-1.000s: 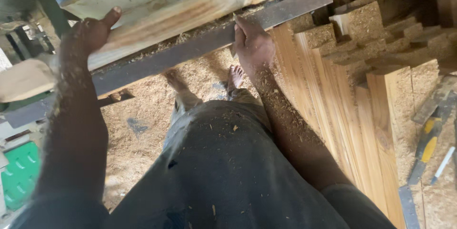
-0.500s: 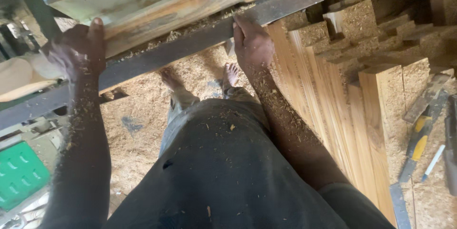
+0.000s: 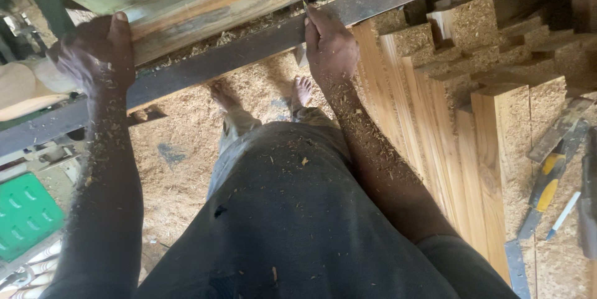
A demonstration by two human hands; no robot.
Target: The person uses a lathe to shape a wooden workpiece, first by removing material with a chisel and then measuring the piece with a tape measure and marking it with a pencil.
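Gripping plank (image 3: 230,4) edge, left hand (image 3: 99,50), right hand (image 3: 329,47)

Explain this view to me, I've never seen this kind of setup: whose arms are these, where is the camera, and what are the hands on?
There is no machine here, only a person's two bare hands. The one picture comes from a camera worn on the person's head, looking down past their dark clothes to bare feet on a sawdust floor.

The left hand grips the near edge of a long wooden plank that lies across the top of the view. The right hand rests on the dark metal rail running just under that plank, fingers pointing up toward the wood. Both arms are dusted with sawdust.

To the right stands a stack of cut boards, topped with sawdust. Far right lie hand tools, one with a yellow handle. At lower left is a green crate.
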